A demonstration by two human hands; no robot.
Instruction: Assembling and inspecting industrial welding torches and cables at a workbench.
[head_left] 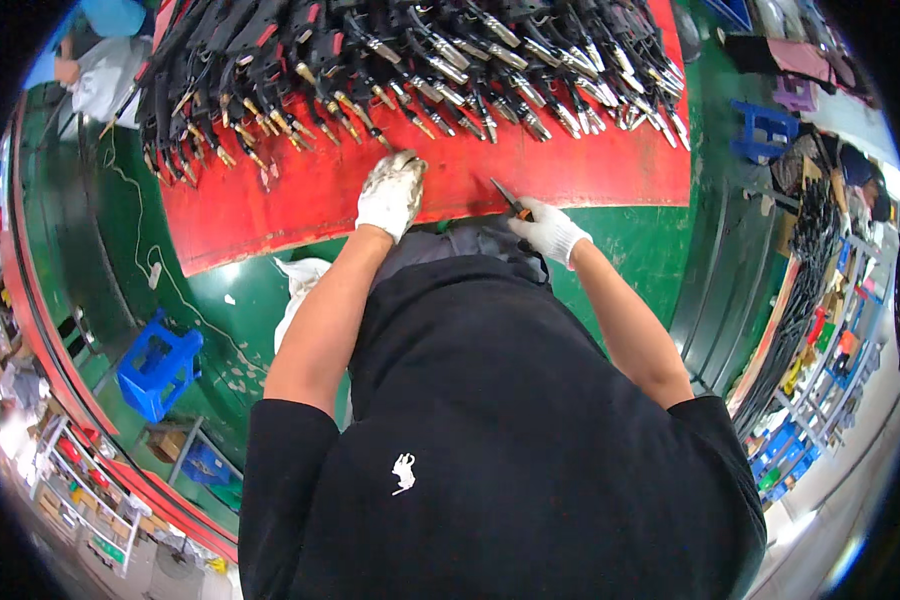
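Right hand clamps its fingers round a pointed tool's mostly hidden handle; whether left hand's fingers grip, I cannot tell

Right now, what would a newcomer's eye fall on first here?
First, the dense pile of black, metal-tipped pieces across the far part of the red tabletop. Then, by its near edge, the white-gloved right hand holding a slim pointed tool, with the left hand close to the pile. A blue stool stands out at lower left.
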